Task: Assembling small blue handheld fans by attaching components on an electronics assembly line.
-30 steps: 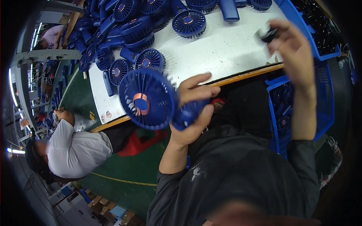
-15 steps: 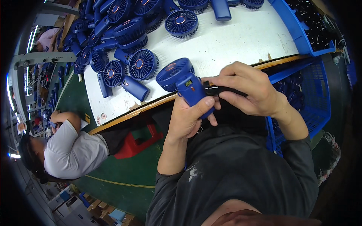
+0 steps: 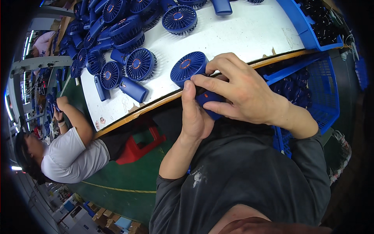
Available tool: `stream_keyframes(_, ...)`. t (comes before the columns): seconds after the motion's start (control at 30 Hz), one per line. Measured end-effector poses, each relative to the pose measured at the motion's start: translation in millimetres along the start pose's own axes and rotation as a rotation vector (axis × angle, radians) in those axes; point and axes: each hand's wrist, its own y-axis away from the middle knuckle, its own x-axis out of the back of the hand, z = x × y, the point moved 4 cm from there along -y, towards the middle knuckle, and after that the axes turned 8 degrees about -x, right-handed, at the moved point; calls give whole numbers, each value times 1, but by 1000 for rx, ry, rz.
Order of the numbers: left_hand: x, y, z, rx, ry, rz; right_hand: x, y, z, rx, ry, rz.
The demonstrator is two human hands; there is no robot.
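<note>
A blue handheld fan (image 3: pixel 188 67) with a round slatted head is held between my two hands at the table's front edge. My left hand (image 3: pixel 196 119) is closed around its handle from below, the thumb pointing up toward the fan head. From the right, my right hand (image 3: pixel 249 91) grips the fan around its neck, fingertips close to my left thumb. Its fingers cover much of the neck and handle. A small orange mark shows on the handle between the hands. The black strap-like piece seen earlier cannot be made out now.
Many similar blue fans (image 3: pixel 140 64) lie heaped on the white table (image 3: pixel 241 35), far left. A blue tray (image 3: pixel 290 19) of black parts stands far right. Below it is a blue crate (image 3: pixel 331 93) of dark blue parts. A seated person (image 3: pixel 64 160) works at left near a red stool (image 3: pixel 134 152).
The fan head has turned so its round face points up. My right hand has moved left from the black strap-like piece beside the fan onto the fan's neck.
</note>
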Motion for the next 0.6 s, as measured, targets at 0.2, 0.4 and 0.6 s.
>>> stream_keyframes(0.2,8,5,-17,12,58,91,-15,21,-10,-145,48,133)
stream_keyframes(0.4,-31,5,30,-764,-1274,-396,-42,85,33,-674,-1086,-84)
stream_keyframes(0.6,110,-10,196,-893,-1641,458,19,200,133,-940,-502,587)
